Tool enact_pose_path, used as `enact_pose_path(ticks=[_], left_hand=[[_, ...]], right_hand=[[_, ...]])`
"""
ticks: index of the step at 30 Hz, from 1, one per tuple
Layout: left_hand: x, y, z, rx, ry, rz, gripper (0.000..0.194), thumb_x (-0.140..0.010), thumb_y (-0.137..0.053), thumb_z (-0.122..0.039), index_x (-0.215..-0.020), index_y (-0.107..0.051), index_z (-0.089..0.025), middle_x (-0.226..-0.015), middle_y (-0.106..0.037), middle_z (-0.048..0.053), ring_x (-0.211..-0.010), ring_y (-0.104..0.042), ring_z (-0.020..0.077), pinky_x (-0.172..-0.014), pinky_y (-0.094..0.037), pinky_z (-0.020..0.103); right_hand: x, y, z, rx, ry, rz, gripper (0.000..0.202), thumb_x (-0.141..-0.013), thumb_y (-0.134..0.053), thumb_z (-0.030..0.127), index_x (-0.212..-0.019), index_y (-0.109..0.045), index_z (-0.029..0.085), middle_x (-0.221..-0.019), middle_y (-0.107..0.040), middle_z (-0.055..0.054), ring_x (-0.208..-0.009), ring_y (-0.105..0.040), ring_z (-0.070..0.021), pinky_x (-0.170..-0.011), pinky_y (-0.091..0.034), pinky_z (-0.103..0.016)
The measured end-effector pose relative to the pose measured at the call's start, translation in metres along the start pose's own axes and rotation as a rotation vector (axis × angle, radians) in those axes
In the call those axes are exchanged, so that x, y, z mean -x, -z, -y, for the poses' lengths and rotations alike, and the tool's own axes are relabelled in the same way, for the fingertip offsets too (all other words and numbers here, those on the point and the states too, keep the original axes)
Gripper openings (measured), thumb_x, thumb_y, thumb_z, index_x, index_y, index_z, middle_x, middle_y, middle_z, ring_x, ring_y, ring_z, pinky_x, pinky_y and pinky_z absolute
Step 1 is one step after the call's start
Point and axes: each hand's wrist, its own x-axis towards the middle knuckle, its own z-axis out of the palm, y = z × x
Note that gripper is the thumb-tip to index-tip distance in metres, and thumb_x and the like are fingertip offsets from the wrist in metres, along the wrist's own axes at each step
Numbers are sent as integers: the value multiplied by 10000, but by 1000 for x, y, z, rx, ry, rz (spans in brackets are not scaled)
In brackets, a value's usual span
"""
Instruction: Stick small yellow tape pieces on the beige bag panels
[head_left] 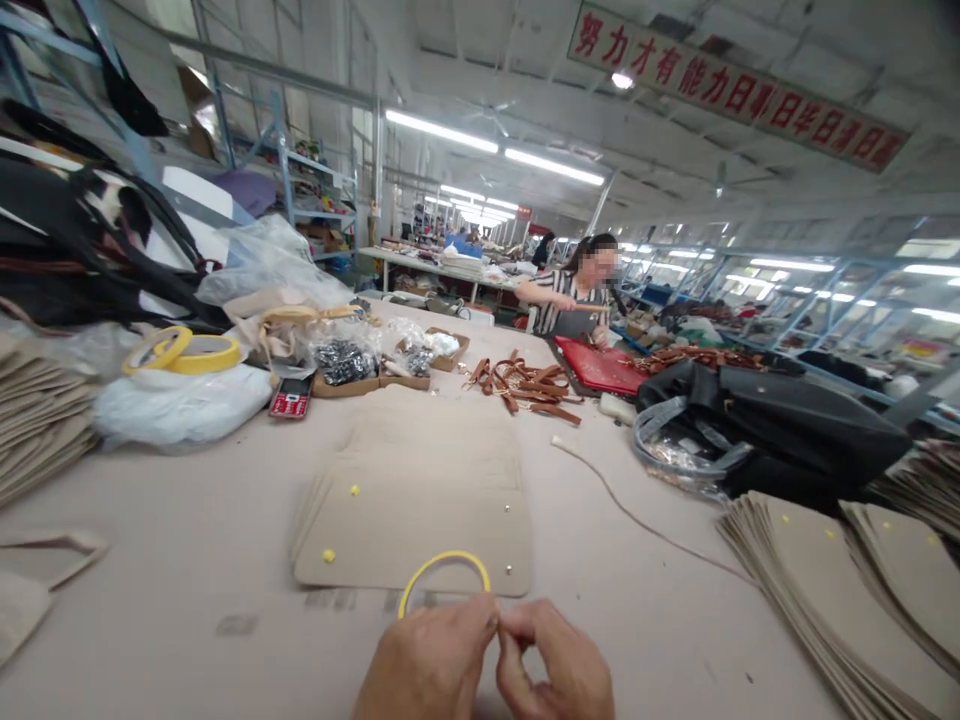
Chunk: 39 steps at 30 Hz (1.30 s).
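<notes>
At the table's near edge, my left hand (pixel 426 660) is closed round a thin roll of yellow tape (pixel 448 557), whose upper arc stands out above the fingers. My right hand (pixel 561 662) is closed in a pinch, its fingertips meeting those of the left; whatever lies between them is too small to make out. Just beyond both hands is a stack of beige panels (pixel 427 525) with rounded corners. The top panel has two yellow spots (pixel 328 556) on its left side and two small metal studs (pixel 508 570) on its right.
More panel stacks (pixel 817 600) lie at right, others (pixel 37 425) at left. Yellow tape rolls (pixel 202 353) rest on a plastic bag (pixel 180 405) beside a red phone (pixel 291 398). Brown straps (pixel 529 383), a cord (pixel 622 505) and a black bag (pixel 780 420) lie farther off. A person (pixel 574 290) works opposite.
</notes>
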Motion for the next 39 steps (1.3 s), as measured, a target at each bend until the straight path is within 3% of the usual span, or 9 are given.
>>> enact_pose_path(ticks=[2, 7, 9, 15, 20, 24, 29, 39], left_hand=[[-9, 7, -6, 5, 59, 62, 235, -932, -309, -131, -826, -503, -214, -680, -630, 6, -589, -617, 176, -516, -411, 272], [-28, 4, -5, -77, 73, 97, 199, -906, -383, -138, -764, -502, -209, -650, -589, 5, -569, -561, 191, -537, -373, 294], [-32, -1, 1, -106, 40, 83, 187, -901, -403, -142, -756, -499, -211, -644, -578, 1, -563, -540, 191, -534, -351, 299], [-40, -9, 9, -109, 32, 14, 221, -914, -383, -142, -734, -498, -199, -622, -547, 6, -559, -503, 170, -539, -318, 291], [-48, -2, 6, 10, 8, 20, 211, -957, -365, -158, -838, -537, -186, -681, -577, 5, -631, -538, 154, -601, -377, 283], [-42, -15, 27, -185, 23, 159, 176, -957, -405, -168, -846, -540, -185, -725, -565, 15, -675, -525, 172, -605, -396, 287], [-26, -38, 51, -296, 9, 357, 74, -921, -493, -172, -859, -530, -190, -844, -543, 37, -760, -498, 198, -639, -431, 297], [-28, -37, 51, -261, 15, 404, 130, -941, -426, -172, -878, -538, -186, -824, -495, 47, -758, -459, 210, -615, -425, 310]], right_hand=[[-7, 3, 3, -86, -112, 17, 173, -800, -487, 111, -743, -628, 195, -576, -611, 12, -496, -586, -104, -513, -474, -188], [-15, 0, -1, -441, -718, 84, 184, -820, -576, 296, -676, -604, 186, -516, -598, 20, -458, -576, -119, -471, -470, -204], [-17, -2, -5, -564, -871, 97, 230, -802, -606, 362, -663, -595, 179, -494, -593, 20, -447, -571, -123, -471, -473, -214], [-27, -10, -19, -613, -974, 113, 258, -738, -674, 405, -666, -625, 162, -502, -605, 14, -471, -566, -123, -498, -475, -226], [-26, -10, -57, -698, -1161, 6, 336, -660, -733, 467, -613, -589, 167, -499, -566, 38, -450, -546, -114, -490, -498, -242], [-20, 2, -76, -640, -1158, 185, 403, -638, -760, 513, -741, -673, 133, -584, -637, -16, -500, -592, -139, -512, -530, -265], [-10, -1, -73, -559, -1114, 306, 415, -682, -727, 534, -750, -682, 127, -580, -638, -21, -494, -594, -134, -502, -530, -255], [-8, -12, -70, -286, -965, 444, 357, -790, -610, 511, -739, -675, 164, -524, -573, 18, -439, -517, -110, -416, -444, -208]])
